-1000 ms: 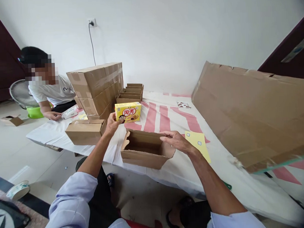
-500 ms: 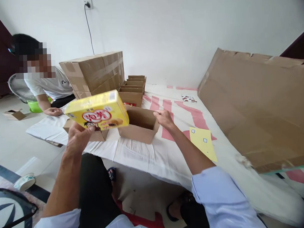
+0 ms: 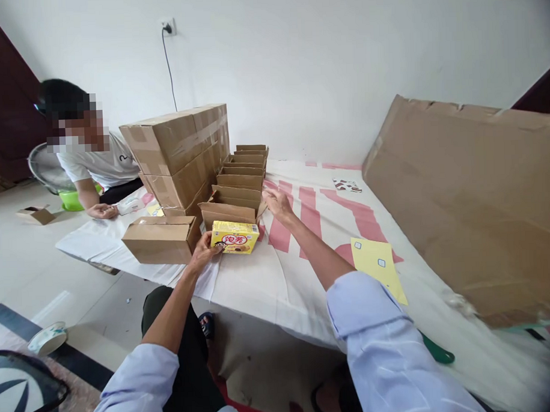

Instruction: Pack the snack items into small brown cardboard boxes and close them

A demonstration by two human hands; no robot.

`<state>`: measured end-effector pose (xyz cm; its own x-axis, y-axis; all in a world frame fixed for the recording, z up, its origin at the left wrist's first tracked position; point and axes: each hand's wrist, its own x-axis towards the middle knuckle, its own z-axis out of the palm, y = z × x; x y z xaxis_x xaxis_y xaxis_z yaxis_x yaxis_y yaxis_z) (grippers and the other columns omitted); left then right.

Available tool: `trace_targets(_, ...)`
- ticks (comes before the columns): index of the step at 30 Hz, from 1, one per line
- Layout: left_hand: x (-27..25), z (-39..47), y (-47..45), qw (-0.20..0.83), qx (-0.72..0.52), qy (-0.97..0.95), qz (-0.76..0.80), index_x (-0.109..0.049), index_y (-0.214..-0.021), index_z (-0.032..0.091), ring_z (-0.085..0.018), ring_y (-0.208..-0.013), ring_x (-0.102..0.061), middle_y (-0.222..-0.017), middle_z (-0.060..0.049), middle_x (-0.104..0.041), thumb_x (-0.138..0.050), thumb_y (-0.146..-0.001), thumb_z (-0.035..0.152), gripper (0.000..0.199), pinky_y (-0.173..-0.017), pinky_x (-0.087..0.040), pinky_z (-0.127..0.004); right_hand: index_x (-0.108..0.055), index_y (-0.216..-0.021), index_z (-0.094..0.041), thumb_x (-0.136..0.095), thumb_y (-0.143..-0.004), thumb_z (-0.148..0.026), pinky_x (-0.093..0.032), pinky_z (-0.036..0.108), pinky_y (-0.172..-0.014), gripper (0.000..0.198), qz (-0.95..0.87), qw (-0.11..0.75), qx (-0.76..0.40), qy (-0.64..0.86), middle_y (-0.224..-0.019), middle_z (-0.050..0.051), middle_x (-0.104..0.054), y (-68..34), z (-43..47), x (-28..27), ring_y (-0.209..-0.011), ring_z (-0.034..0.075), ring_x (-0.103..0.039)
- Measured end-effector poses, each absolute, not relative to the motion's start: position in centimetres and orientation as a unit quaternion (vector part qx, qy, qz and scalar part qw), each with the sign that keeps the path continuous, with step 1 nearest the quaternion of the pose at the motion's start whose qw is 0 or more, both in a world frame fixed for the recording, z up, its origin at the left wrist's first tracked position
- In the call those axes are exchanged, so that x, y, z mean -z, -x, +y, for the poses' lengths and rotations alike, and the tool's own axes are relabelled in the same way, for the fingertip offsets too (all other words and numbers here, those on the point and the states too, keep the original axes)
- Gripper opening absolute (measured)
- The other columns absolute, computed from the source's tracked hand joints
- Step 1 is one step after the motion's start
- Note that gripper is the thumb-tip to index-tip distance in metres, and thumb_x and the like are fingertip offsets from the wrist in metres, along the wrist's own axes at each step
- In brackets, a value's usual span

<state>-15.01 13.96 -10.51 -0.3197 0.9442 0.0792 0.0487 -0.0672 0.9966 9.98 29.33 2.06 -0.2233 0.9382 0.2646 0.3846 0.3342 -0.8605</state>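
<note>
My left hand (image 3: 203, 252) grips the left end of a yellow snack box (image 3: 235, 238) with red lettering. The snack box is held just in front of an open cardboard box (image 3: 228, 212), whose lower part it hides. My right hand (image 3: 278, 204) is at that cardboard box's right edge, its fingers closed on the side there. Behind stands a row of more open cardboard boxes (image 3: 240, 181), flaps raised. A closed cardboard box (image 3: 161, 240) lies to the left of my left hand.
Taped cartons (image 3: 173, 140) are stacked at the back left, with a person (image 3: 102, 164) in a white shirt beyond them. A yellow sheet (image 3: 380, 267) lies on the cloth-covered table (image 3: 278, 296). A large cardboard sheet (image 3: 464, 193) leans at the right.
My left hand has lowered the yellow snack box and brought it right. The open cardboard box has moved back and left against the row, with my right hand at its edge.
</note>
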Motion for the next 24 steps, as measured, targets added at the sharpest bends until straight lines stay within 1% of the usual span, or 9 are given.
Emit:
trace_targets(2,11.5,14.9,14.7,0.343,-0.587,-0.424,0.599,-0.061,-0.121,0.018,-0.033,-0.116,-0.075,-0.121,-0.015,-0.079,-0.095,-0.064,0.046,0.072,-0.103,-0.062,-0.048,-0.072,-0.129,-0.016,-0.061,-0.097,-0.046,-0.052,0.037,-0.109,0.045,-0.696,0.434,-0.341,0.459,-0.132,0.014,-0.075,-12.2,27.8,-1.1,-0.119,0.025,-0.071)
trace_targets(3,11.8,15.1,14.5,0.323,-0.586,-0.417,0.615,-0.061,-0.122,0.019,-0.033,-0.118,-0.075,-0.123,-0.015,-0.078,-0.093,-0.068,0.042,0.068,-0.104,-0.061,-0.048,-0.071,-0.136,-0.016,-0.062,-0.097,-0.047,-0.052,0.038,-0.112,0.051,-0.694,0.437,-0.347,0.456,-0.138,0.016,-0.073,-13.4,26.8,-0.5,-0.123,0.026,-0.071)
trace_targets(6,12.5,14.7,14.0,0.251,-0.575,-0.397,0.67,-0.059,-0.126,0.021,-0.036,-0.126,-0.071,-0.128,-0.015,-0.075,-0.086,-0.076,0.032,0.058,-0.112,-0.056,-0.052,-0.068,-0.144,-0.017,-0.066,-0.097,-0.044,-0.055,0.042,-0.113,0.054,-0.692,0.418,-0.365,0.461,-0.142,0.016,-0.073,-16.6,23.5,1.6,-0.127,0.027,-0.072)
trace_targets(9,12.7,13.2,13.3,0.176,-0.556,-0.39,0.713,-0.057,-0.128,0.021,-0.039,-0.136,-0.064,-0.136,-0.018,-0.069,-0.082,-0.079,0.029,0.055,-0.12,-0.048,-0.055,-0.069,-0.145,-0.02,-0.069,-0.096,-0.039,-0.059,0.043,-0.108,0.052,-0.701,0.387,-0.366,0.474,-0.143,0.015,-0.073,-19.0,20.0,3.8,-0.125,0.028,-0.073)
trace_targets(12,13.0,11.8,11.9,0.121,-0.535,-0.394,0.737,-0.054,-0.125,0.022,-0.04,-0.141,-0.058,-0.139,-0.02,-0.063,-0.079,-0.081,0.03,0.051,-0.122,-0.044,-0.057,-0.07,-0.142,-0.022,-0.066,-0.097,-0.035,-0.062,0.043,-0.1,0.047,-0.733,0.357,-0.341,0.469,-0.14,0.014,-0.074,-20.8,16.8,6.1,-0.119,0.027,-0.074)
trace_targets(15,13.3,11.5,10.5,0.114,-0.506,-0.416,0.747,-0.054,-0.113,0.025,-0.039,-0.131,-0.063,-0.125,-0.015,-0.066,-0.081,-0.08,0.034,0.043,-0.115,-0.049,-0.055,-0.073,-0.135,-0.023,-0.064,-0.097,-0.034,-0.062,0.044,-0.094,0.04,-0.762,0.336,-0.312,0.458,-0.131,0.013,-0.077,-22.5,14.2,8.5,-0.111,0.027,-0.075)
trace_targets(17,13.3,12.3,9.9,0.128,-0.483,-0.424,0.755,-0.053,-0.106,0.026,-0.039,-0.122,-0.067,-0.114,-0.011,-0.069,-0.085,-0.078,0.036,0.043,-0.107,-0.052,-0.053,-0.075,-0.13,-0.023,-0.063,-0.096,-0.033,-0.062,0.044,-0.094,0.037,-0.777,0.332,-0.294,0.447,-0.127,0.012,-0.077,-23.6,12.7,9.8,-0.108,0.026,-0.075)
trace_targets(20,12.6,14.3,9.4,0.146,-0.457,-0.412,0.775,-0.051,-0.107,0.027,-0.041,-0.118,-0.069,-0.11,-0.011,-0.071,-0.089,-0.077,0.046,0.052,-0.102,-0.052,-0.054,-0.076,-0.125,-0.023,-0.059,-0.097,-0.031,-0.062,0.045,-0.097,0.033,-0.787,0.337,-0.268,0.443,-0.12,0.011,-0.078,-25.0,11.0,11.4,-0.105,0.026,-0.075)
trace_targets(24,11.4,16.7,9.0,0.15,-0.428,-0.384,0.804,-0.049,-0.115,0.026,-0.045,-0.122,-0.069,-0.118,-0.015,-0.073,-0.09,-0.071,0.063,0.071,-0.101,-0.052,-0.056,-0.077,-0.117,-0.023,-0.056,-0.098,-0.027,-0.061,0.047,-0.099,0.029,-0.8,0.344,-0.224,0.437,-0.113,0.011,-0.079,-25.9,9.9,13.5,-0.107,0.029,-0.074)
